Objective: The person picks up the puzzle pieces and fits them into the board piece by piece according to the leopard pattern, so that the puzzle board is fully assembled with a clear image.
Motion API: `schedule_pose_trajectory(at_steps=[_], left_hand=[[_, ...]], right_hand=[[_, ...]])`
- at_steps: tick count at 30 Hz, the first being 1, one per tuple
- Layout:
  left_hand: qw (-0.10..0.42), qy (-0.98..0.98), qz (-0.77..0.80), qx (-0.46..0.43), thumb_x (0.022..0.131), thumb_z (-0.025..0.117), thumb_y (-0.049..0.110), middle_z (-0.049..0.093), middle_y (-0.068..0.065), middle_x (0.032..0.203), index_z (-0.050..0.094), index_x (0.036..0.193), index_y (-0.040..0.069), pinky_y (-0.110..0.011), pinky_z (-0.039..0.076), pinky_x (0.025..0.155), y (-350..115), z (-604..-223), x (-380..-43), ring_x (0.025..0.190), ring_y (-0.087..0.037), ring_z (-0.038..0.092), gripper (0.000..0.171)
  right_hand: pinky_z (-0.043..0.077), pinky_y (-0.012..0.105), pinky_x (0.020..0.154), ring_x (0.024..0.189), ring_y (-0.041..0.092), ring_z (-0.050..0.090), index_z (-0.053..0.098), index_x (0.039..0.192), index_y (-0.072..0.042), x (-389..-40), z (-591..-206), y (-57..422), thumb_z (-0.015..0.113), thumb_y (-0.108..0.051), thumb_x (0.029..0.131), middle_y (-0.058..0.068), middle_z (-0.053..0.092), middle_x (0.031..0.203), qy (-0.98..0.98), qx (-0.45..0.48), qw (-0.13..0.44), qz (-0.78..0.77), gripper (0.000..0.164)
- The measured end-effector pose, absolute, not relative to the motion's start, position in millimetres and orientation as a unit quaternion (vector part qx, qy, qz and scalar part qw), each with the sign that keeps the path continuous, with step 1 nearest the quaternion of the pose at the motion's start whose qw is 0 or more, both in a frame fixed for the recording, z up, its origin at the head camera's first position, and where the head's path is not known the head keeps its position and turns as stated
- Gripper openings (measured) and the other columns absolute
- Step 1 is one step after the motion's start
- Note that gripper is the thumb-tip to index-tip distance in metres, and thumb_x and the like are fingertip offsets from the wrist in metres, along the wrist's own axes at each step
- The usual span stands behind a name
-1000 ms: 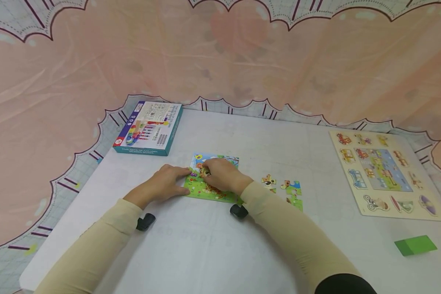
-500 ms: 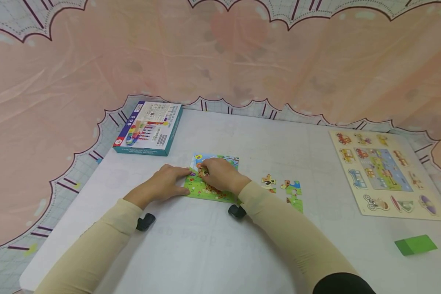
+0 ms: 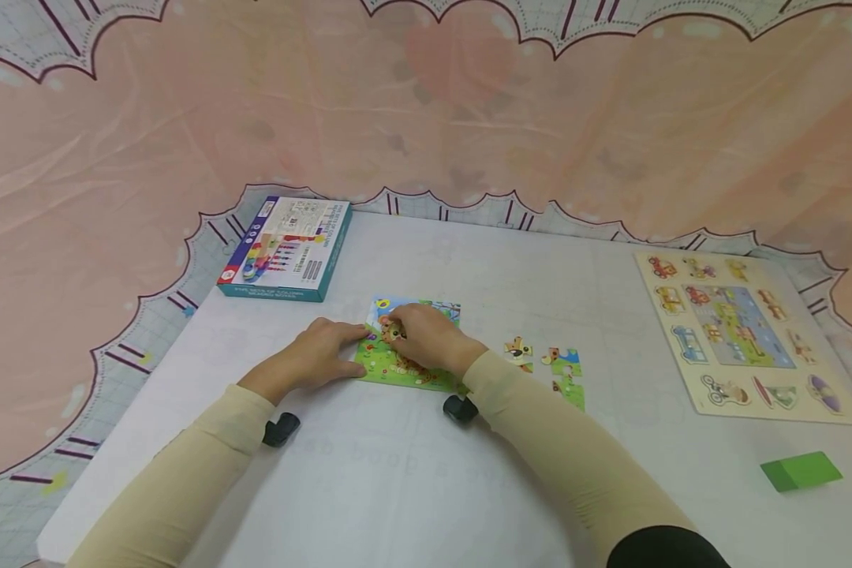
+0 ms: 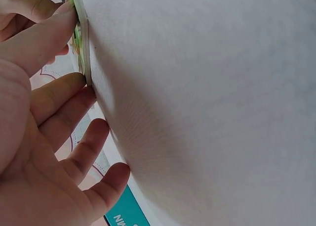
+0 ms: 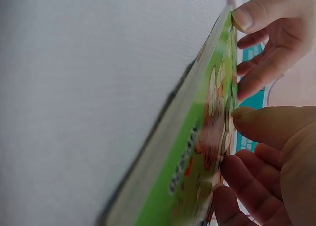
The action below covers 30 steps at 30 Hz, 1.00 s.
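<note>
A green and blue jigsaw board [image 3: 375,368] with a cartoon animal picture lies flat at mid-table in the head view. My left hand [image 3: 311,352] rests at its left edge, thumb and fingertips touching the side, fingers fairly straight and spread in the left wrist view. Over the board's middle, my right hand [image 3: 435,335] pinches a jigsaw piece [image 5: 228,132] between thumb and fingers, right at the board's surface. The hand hides part of the picture. Right of the board lie loose jigsaw pieces, one with an animal face [image 3: 518,351] and others in blue and green [image 3: 565,361].
A boxed toy set [image 3: 287,248] with a teal side stands at the back left. At the right lies a cream picture board [image 3: 741,386] with several figures, and a green block [image 3: 801,472] sits before it. A patterned cloth [image 3: 468,118] hangs behind the white table [image 3: 369,489].
Both hands stay almost in place at the board, the right one shifting only slightly. The loose pieces, box and picture board have not moved on the table.
</note>
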<state>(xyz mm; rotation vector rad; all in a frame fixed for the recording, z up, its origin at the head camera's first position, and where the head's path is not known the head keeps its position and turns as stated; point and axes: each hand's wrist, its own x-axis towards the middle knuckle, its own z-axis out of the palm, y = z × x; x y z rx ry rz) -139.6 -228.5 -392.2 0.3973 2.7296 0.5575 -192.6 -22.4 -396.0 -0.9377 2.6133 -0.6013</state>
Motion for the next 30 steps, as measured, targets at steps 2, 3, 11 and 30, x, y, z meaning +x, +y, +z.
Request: schedule_pose_trajectory(at_steps=[2, 3, 11, 30], left_hand=[[0.163, 0.957, 0.195, 0.140, 0.088, 0.078, 0.028, 0.053, -0.014, 0.146, 0.054, 0.144, 0.004, -0.055, 0.035, 0.109, -228.8, -391.7, -139.6, 0.131, -0.039, 0.043, 0.065], [0.163, 0.957, 0.196, 0.140, 0.088, 0.078, 0.028, 0.053, -0.014, 0.146, 0.054, 0.144, 0.004, -0.055, 0.035, 0.109, -228.8, -391.5, -139.6, 0.131, -0.039, 0.043, 0.065], [0.164, 0.957, 0.195, 0.139, 0.088, 0.079, 0.028, 0.052, -0.013, 0.146, 0.054, 0.144, 0.005, -0.055, 0.035, 0.109, -228.2, -390.9, -140.4, 0.130, -0.038, 0.043, 0.066], [0.161, 0.958, 0.192, 0.137, 0.088, 0.079, 0.029, 0.053, -0.013, 0.146, 0.054, 0.144, 0.004, -0.054, 0.036, 0.109, -227.2, -392.4, -139.4, 0.129, -0.037, 0.044, 0.066]], right_hand=[[0.040, 0.037, 0.110, 0.131, 0.026, 0.052, 0.056, 0.140, -0.003, -193.0, -396.1, -22.2, 0.061, -0.020, 0.099, 0.011, 0.059, 0.138, 0.909, -0.328, 0.148, -0.209, 0.045], [0.040, 0.038, 0.110, 0.131, 0.026, 0.052, 0.056, 0.140, -0.003, -193.2, -396.3, -22.2, 0.061, -0.020, 0.099, 0.010, 0.059, 0.138, 0.909, -0.329, 0.148, -0.208, 0.045], [0.040, 0.037, 0.109, 0.130, 0.025, 0.052, 0.056, 0.141, -0.005, -193.0, -397.1, -23.7, 0.061, -0.021, 0.100, 0.009, 0.060, 0.138, 0.912, -0.329, 0.146, -0.197, 0.044], [0.039, 0.036, 0.110, 0.131, 0.025, 0.051, 0.056, 0.140, -0.005, -191.7, -396.6, -26.0, 0.062, -0.023, 0.100, 0.009, 0.060, 0.138, 0.912, -0.319, 0.151, -0.209, 0.045]])
